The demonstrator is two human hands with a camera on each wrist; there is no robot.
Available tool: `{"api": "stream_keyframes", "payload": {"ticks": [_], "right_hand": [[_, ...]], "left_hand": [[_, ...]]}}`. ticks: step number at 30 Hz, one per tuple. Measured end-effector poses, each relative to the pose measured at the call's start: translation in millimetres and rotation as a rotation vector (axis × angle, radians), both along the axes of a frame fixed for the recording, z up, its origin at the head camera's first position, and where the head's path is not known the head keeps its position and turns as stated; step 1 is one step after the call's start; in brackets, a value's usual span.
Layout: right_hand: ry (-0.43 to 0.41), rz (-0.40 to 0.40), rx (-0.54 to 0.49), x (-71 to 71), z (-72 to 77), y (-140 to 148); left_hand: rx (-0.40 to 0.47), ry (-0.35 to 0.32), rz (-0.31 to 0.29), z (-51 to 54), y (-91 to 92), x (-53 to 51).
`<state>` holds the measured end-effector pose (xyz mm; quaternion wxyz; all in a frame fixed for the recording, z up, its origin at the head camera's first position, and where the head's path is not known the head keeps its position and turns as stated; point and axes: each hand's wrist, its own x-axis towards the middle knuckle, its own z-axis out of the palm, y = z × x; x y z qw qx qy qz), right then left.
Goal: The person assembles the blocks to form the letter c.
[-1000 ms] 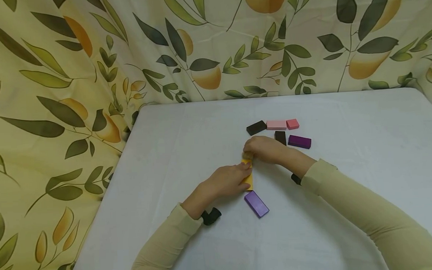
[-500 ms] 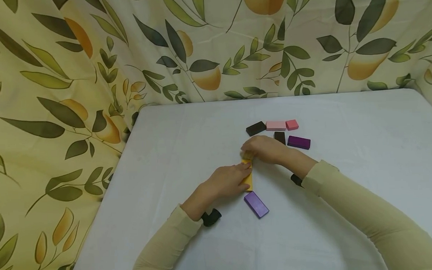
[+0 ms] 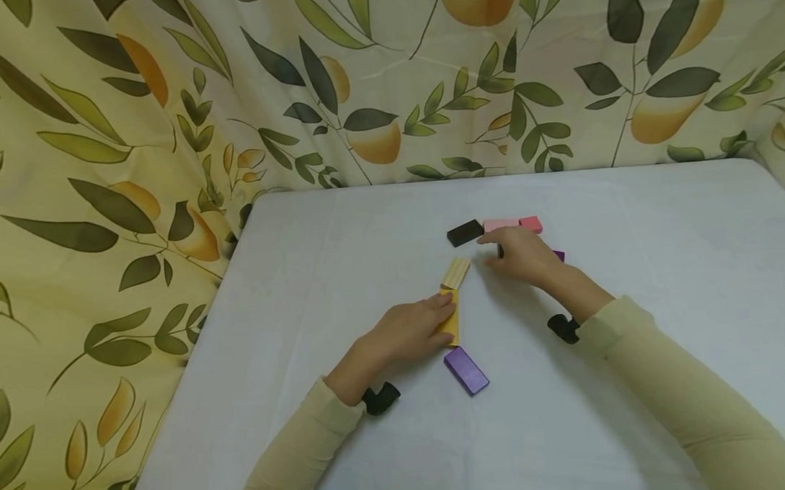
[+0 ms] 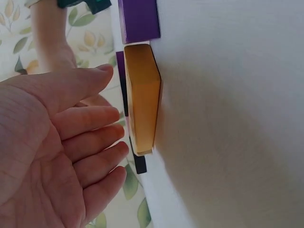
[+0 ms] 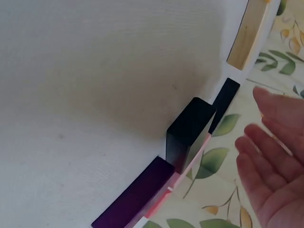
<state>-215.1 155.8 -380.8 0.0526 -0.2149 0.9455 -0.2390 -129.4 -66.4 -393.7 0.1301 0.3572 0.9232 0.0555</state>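
In the head view, a smooth yellow block is partly covered by the left hand, a striped pale block being placed at its far end. In the left wrist view, the fingers are straightened, slightly spread. In the right wrist view, a sharp-edged black block is neared by the right hand, its fingers loosely bent side by side.

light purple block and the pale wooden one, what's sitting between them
The yellow block, partly covered by the left hand, lies between the light purple block and the pale wooden block; the head view shows this.
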Motion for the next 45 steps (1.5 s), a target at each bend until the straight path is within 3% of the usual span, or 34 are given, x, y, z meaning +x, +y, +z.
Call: {"api": "stream_keyframes", "payload": {"ticks": [6,13,18,25,33,45], "right_hand": [[0.073,-0.160,-0.013,3.3,-1.1,8],[0.040,-0.242,0.005,1.6,-2.0,14],[0.010,-0.263,0.034,-0.5,-3.5,15],[0.012,-0.273,0.044,-5.4,-7.4,13],[-0.047,-0.306,0.086,-12.0,-10.4,10],[-0.081,-0.287,0.135,-14.5,-10.4,5]], "left_hand": [[0.011,-0.019,-0.018,-0.1,0.8,4.1],[0.001,-0.035,-0.007,3.5,1.4,7.5],[0.028,-0.060,-0.049,3.7,4.6,13.3],[0.046,-0.056,-0.200,7.2,11.1,26.9],[-0.020,-0.072,-0.324,7.5,19.3,36.8],[-0.066,-0.062,-0.343,8.9,22.2,41.9]]}}
